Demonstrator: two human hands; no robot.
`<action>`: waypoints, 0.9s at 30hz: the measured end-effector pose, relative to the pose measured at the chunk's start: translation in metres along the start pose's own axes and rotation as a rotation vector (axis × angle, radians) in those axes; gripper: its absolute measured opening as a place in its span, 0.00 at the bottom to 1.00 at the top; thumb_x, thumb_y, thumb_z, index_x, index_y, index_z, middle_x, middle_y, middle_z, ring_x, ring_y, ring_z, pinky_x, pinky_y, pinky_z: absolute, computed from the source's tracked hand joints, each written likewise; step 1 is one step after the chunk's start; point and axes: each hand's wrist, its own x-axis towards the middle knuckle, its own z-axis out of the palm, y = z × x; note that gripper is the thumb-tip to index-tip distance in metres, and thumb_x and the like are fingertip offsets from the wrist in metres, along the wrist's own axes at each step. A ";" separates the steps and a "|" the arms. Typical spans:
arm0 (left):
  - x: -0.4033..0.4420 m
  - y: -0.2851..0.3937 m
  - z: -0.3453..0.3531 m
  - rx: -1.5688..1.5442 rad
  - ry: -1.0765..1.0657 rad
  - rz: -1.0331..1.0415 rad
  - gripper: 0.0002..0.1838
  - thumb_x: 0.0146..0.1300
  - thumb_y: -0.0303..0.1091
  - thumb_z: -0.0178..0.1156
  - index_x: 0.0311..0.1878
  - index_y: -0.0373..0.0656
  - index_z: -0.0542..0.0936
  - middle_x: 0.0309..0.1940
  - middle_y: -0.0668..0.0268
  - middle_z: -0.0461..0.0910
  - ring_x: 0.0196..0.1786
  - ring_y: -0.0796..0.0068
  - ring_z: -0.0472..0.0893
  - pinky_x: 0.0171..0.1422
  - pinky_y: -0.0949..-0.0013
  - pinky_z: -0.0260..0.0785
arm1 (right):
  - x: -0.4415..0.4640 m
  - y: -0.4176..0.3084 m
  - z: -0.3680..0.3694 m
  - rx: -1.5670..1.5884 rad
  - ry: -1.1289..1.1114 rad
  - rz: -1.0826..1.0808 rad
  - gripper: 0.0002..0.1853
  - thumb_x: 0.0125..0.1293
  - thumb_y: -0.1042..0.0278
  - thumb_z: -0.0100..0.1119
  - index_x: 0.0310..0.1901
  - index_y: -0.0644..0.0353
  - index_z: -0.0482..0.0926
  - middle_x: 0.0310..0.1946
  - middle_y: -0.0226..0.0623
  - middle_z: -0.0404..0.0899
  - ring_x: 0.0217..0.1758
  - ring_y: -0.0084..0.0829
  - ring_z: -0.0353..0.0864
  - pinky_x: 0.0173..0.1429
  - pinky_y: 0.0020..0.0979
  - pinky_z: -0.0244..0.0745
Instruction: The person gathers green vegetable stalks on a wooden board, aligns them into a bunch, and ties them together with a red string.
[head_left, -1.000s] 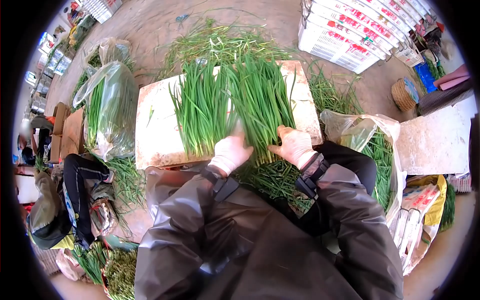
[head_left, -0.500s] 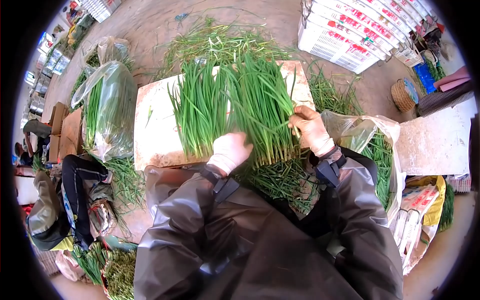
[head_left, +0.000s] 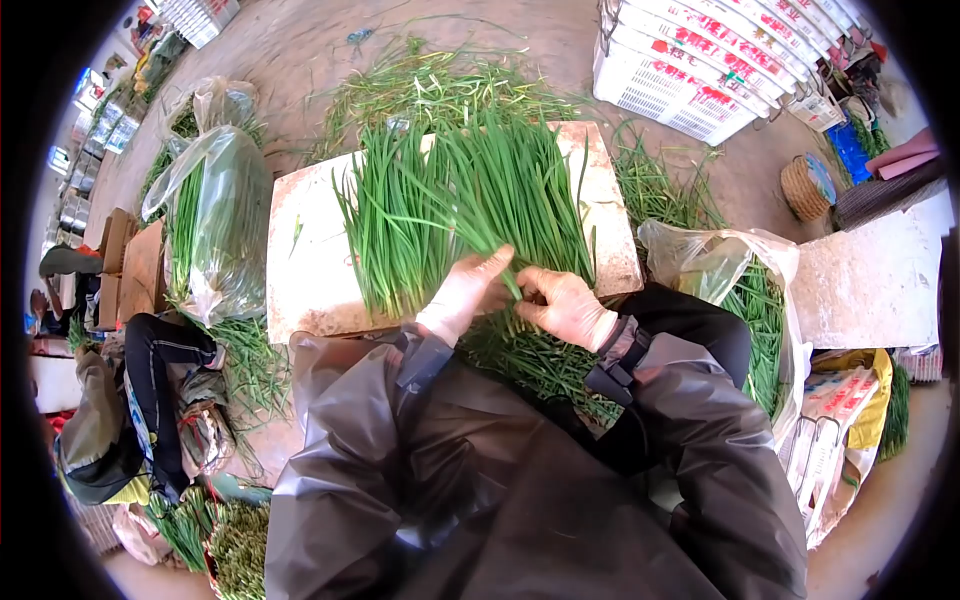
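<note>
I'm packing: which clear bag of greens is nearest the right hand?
The plastic bag beside the right knee; those on the left are farther from the right hand.

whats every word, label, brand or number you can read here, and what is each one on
Stacked white crates, upper right: red characters, several rows, too blurred to quote.
White item, lower right: red characters, too small and blurred to quote.
Stacked white crates at the far upper left: too small to tell whether any marking is text.
I can read no word, brand or number elsewhere.
</note>
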 end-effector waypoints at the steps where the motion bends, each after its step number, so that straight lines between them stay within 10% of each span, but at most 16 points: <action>1: 0.000 -0.002 0.000 0.032 -0.001 -0.013 0.30 0.70 0.55 0.72 0.62 0.41 0.80 0.38 0.66 0.86 0.38 0.71 0.87 0.42 0.65 0.82 | 0.000 -0.001 0.001 -0.021 -0.028 0.002 0.17 0.66 0.60 0.71 0.52 0.58 0.81 0.38 0.44 0.88 0.42 0.49 0.89 0.49 0.42 0.84; 6: 0.012 -0.013 -0.010 -0.080 -0.020 0.003 0.15 0.72 0.35 0.68 0.57 0.41 0.82 0.40 0.64 0.88 0.36 0.70 0.87 0.40 0.64 0.83 | 0.003 0.004 -0.009 -0.245 0.137 -0.065 0.15 0.66 0.58 0.71 0.49 0.56 0.82 0.40 0.44 0.88 0.44 0.48 0.89 0.48 0.45 0.83; 15: 0.015 -0.010 -0.014 0.004 0.042 0.073 0.12 0.73 0.31 0.67 0.56 0.40 0.82 0.41 0.61 0.88 0.37 0.67 0.88 0.40 0.62 0.84 | 0.011 0.029 0.002 -0.639 0.167 0.034 0.12 0.62 0.60 0.70 0.40 0.57 0.81 0.32 0.45 0.87 0.37 0.52 0.89 0.42 0.51 0.82; 27: 0.025 -0.013 -0.010 -0.083 -0.084 0.047 0.18 0.73 0.33 0.69 0.62 0.41 0.78 0.47 0.61 0.88 0.45 0.67 0.90 0.40 0.67 0.81 | 0.010 0.053 -0.018 -0.180 0.379 -0.013 0.09 0.65 0.69 0.68 0.42 0.63 0.80 0.31 0.45 0.80 0.35 0.47 0.82 0.45 0.41 0.78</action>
